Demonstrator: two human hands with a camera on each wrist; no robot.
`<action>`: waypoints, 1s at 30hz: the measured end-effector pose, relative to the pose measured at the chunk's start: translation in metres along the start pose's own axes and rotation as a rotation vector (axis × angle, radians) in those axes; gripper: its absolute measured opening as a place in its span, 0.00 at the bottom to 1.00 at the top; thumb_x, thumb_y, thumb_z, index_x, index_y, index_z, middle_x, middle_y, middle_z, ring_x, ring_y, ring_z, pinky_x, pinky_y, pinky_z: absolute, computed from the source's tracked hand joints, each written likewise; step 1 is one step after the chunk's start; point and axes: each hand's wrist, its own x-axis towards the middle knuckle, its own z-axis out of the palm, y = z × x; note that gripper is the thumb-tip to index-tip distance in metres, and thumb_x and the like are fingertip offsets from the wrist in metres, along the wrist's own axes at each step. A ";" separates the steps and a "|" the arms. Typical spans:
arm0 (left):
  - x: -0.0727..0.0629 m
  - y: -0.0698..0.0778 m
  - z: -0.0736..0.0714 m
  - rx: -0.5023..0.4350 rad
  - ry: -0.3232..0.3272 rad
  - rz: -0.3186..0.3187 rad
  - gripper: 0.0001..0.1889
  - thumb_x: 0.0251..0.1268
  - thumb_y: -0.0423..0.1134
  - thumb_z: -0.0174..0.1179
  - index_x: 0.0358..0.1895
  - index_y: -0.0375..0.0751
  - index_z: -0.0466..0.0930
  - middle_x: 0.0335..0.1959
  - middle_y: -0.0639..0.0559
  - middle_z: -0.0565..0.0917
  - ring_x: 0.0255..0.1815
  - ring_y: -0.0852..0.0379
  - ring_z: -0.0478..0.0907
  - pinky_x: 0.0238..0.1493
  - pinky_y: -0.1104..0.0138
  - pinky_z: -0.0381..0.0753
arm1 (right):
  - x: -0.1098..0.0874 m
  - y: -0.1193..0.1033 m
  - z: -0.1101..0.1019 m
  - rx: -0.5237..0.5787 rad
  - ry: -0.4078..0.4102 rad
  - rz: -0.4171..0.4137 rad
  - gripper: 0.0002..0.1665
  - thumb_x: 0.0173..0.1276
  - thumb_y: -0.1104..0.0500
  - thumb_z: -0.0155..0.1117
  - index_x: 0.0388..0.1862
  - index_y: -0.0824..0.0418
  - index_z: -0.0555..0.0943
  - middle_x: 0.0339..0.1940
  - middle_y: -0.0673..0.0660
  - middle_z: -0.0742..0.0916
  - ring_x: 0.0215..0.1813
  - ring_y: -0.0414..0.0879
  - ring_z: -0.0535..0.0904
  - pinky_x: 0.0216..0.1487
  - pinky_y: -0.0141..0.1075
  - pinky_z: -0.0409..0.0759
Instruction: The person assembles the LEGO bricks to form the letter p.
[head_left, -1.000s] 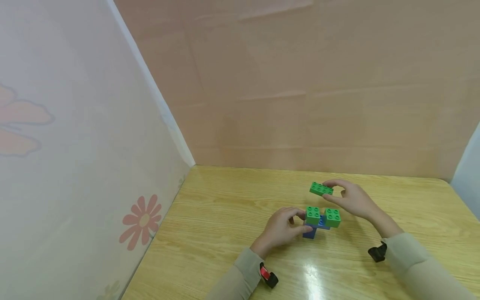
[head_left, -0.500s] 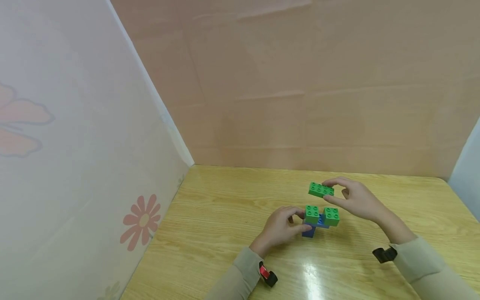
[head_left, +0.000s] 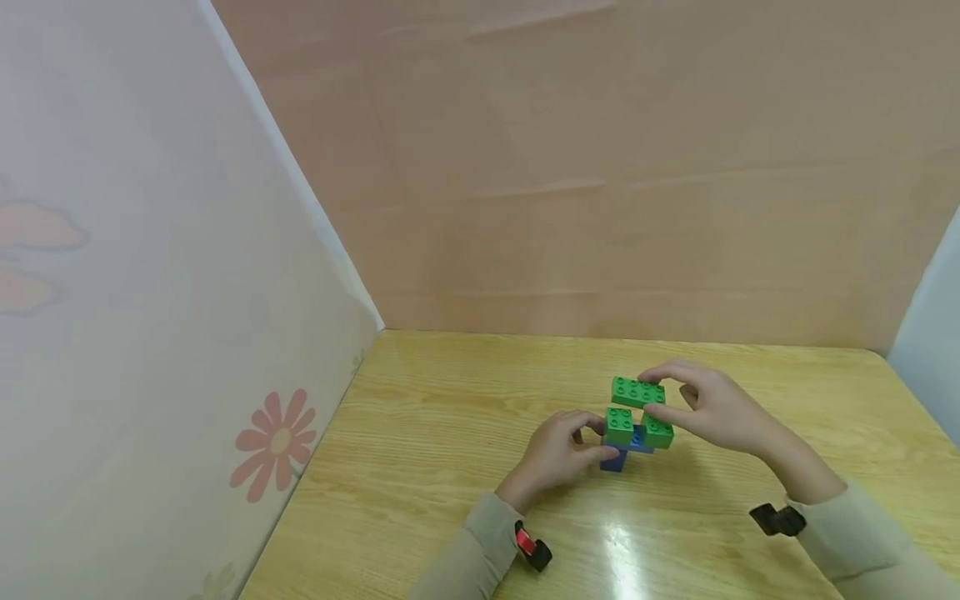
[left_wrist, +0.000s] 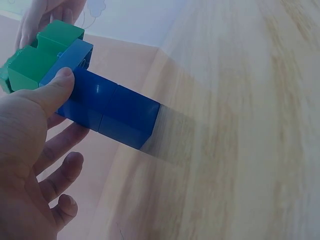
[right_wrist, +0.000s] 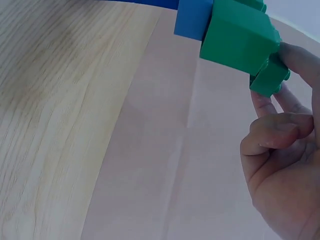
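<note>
My left hand (head_left: 555, 454) grips a toy-brick tower at its upper part, thumb on the near side. Two dark blue bricks (left_wrist: 110, 107) form its column, standing on the table. Across the top lies a lighter blue brick (left_wrist: 77, 54), carrying a square green brick (head_left: 618, 426) at the left and another square green brick (head_left: 658, 433) at the right. Between thumb and fingers, my right hand (head_left: 716, 408) pinches a longer green brick (head_left: 633, 391) with two rows of studs. In the right wrist view that thin brick lies right at the top of a square green one.
The wooden table (head_left: 450, 400) runs back to a brown-papered wall (head_left: 525, 208). On the left rises a pale wall (head_left: 165, 250) with flower prints. Each wrist wears a small black strap mount.
My right hand has brought the long green brick down and nearer, so it now overlaps the right square brick in the head view. The left hand keeps its grip on the tower.
</note>
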 end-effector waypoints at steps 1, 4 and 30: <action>0.000 0.000 0.000 -0.001 0.002 0.000 0.17 0.67 0.59 0.69 0.53 0.59 0.86 0.45 0.74 0.82 0.39 0.68 0.73 0.38 0.73 0.74 | -0.001 -0.001 0.000 0.000 0.000 -0.009 0.20 0.69 0.55 0.75 0.59 0.47 0.83 0.48 0.46 0.84 0.20 0.36 0.59 0.21 0.34 0.64; -0.001 0.000 -0.001 -0.003 0.006 0.002 0.17 0.67 0.59 0.69 0.53 0.59 0.86 0.45 0.75 0.82 0.39 0.67 0.74 0.38 0.73 0.74 | -0.003 -0.005 0.002 0.009 0.003 -0.026 0.21 0.68 0.56 0.77 0.58 0.47 0.83 0.46 0.45 0.84 0.21 0.35 0.59 0.22 0.33 0.64; 0.000 -0.003 0.000 -0.001 0.012 0.021 0.16 0.67 0.58 0.69 0.52 0.59 0.86 0.45 0.73 0.82 0.40 0.66 0.75 0.38 0.73 0.74 | -0.011 -0.008 0.016 0.026 0.022 -0.088 0.19 0.68 0.59 0.76 0.56 0.47 0.85 0.49 0.43 0.85 0.21 0.33 0.60 0.22 0.31 0.65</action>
